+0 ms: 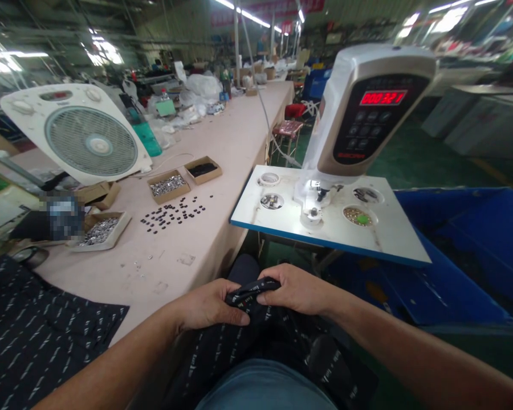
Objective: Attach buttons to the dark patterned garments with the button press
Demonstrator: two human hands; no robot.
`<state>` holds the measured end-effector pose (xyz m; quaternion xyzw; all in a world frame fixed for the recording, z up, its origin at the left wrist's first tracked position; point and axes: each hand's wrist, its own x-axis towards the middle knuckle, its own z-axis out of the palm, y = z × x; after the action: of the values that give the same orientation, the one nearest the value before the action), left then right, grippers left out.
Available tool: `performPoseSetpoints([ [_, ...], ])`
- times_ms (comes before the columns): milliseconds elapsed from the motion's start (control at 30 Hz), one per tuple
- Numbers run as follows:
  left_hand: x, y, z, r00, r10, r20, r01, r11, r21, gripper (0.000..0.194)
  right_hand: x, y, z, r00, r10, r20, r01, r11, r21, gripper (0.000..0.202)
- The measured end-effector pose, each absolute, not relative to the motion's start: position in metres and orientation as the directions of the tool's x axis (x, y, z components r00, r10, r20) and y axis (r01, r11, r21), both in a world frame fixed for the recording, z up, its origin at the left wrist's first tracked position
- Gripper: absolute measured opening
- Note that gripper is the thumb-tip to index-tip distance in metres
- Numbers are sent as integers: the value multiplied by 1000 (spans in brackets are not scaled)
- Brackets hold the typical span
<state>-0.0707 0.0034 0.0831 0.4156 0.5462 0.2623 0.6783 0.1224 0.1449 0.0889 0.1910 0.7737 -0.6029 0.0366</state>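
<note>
A dark garment (216,347) printed with small white lettering lies over my lap, its folded edge raised between my hands. My left hand (211,304) pinches that edge from the left, thumb on top. From the right, my right hand (294,289) grips the same edge, fingers curled round it. What kind of garment it is I cannot make out. Beyond my hands stands a snap-fastening machine (363,114) with a red lit display, above a white table board (277,213) whose round wells hold small metal parts.
On the long table (239,148) at left are small black discs (175,215), boxes of metal fasteners (167,185), a box of dark pieces (203,168) and a white fan (89,134). More printed dark cloth (38,336) lies at lower left. Blue bins (465,250) stand at right.
</note>
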Motion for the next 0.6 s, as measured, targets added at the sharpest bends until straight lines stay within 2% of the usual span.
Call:
performPoseSetpoints([
  [167, -74, 1, 80, 274, 800, -533, 74, 535, 842, 32, 121, 141, 88, -937, 300, -176, 280, 351, -893, 12],
  [367, -73, -1, 73, 248, 807, -536, -5, 555, 832, 32, 121, 139, 90, -928, 316, -197, 304, 337, -891, 14],
  [500, -71, -4, 74, 209, 799, -564, -138, 595, 792, 35, 123, 142, 96, -944, 251, -216, 289, 305, -908, 34],
  [600, -71, -8, 72, 213, 795, -568, -200, 604, 771, 39, 122, 141, 96, -945, 250, -210, 283, 304, -910, 33],
])
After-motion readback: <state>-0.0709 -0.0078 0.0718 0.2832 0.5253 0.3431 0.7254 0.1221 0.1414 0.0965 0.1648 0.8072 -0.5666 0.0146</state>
